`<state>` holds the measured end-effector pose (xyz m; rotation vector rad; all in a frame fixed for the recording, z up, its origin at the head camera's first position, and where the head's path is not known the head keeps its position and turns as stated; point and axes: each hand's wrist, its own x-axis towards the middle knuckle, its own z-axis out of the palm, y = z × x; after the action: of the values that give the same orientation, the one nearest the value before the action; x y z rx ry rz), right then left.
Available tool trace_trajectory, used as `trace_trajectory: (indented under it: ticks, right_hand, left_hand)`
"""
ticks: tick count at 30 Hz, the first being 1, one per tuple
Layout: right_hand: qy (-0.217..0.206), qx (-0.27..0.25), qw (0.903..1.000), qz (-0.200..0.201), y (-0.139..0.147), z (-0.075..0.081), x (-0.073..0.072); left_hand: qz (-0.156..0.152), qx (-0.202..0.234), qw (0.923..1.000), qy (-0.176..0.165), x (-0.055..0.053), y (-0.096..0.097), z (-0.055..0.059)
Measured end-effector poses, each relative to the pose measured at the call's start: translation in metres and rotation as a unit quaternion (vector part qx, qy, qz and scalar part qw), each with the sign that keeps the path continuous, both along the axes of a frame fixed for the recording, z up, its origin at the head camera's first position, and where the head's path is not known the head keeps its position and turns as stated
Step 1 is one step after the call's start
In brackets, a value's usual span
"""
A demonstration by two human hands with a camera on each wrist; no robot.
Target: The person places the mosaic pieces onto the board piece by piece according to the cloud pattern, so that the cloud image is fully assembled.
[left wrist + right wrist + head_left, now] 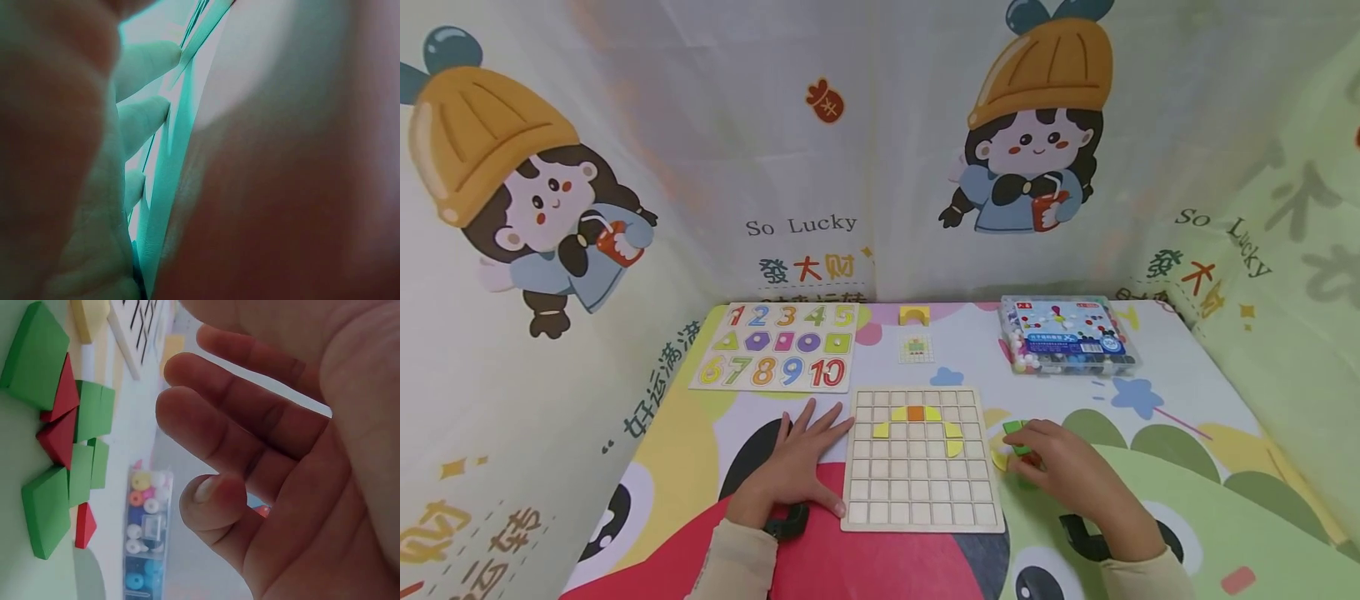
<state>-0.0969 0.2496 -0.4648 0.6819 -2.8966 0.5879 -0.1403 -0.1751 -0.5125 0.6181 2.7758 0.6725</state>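
A wooden grid board (920, 489) lies in front of me, with an orange square (916, 413) and several yellow curved pieces (954, 448) in its upper cells. My left hand (801, 462) rests spread flat at the board's left side, fingertips and thumb at its edge. Right of the board, my right hand (1060, 458) hovers over a cluster of loose pieces, fingers loosely bent and nothing visible between them. In the right wrist view the cluster has green blocks (37, 356) and red triangles (57, 437). A yellow curved piece (1000, 460) lies by the board's edge.
A number and shape puzzle board (772, 388) lies at the back left. Behind the grid board are a small pattern card (917, 357) and a yellow arch block (914, 312). A clear box of beads (1067, 333) stands at the back right. Printed cloth walls (910, 167) rise behind.
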Motion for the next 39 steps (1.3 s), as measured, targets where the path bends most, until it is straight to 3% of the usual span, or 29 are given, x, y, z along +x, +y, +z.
trace_trajectory:
  ticks: [9,19,30,39]
  right_hand:
    - [0.058,0.012,0.9982,-0.009,0.004,-0.015,-0.002]
    - [0.011,0.021,0.9995,-0.020,-0.001,-0.021,-0.004]
    - [-0.028,0.031,0.9991,-0.001,-0.008,-0.026,-0.008]
    - [-0.018,0.039,0.9991,0.005,-0.010,-0.029,-0.008]
  left_hand:
    - [-0.001,0.005,1.0000,-0.005,0.000,0.001,0.002]
    - [-0.004,0.003,1.0000,-0.006,-0.002,0.000,0.003]
    - [-0.004,0.004,1.0000,-0.005,-0.004,0.000,0.001]
    - [-0.005,0.004,1.0000,-0.003,-0.004,0.000,0.001]
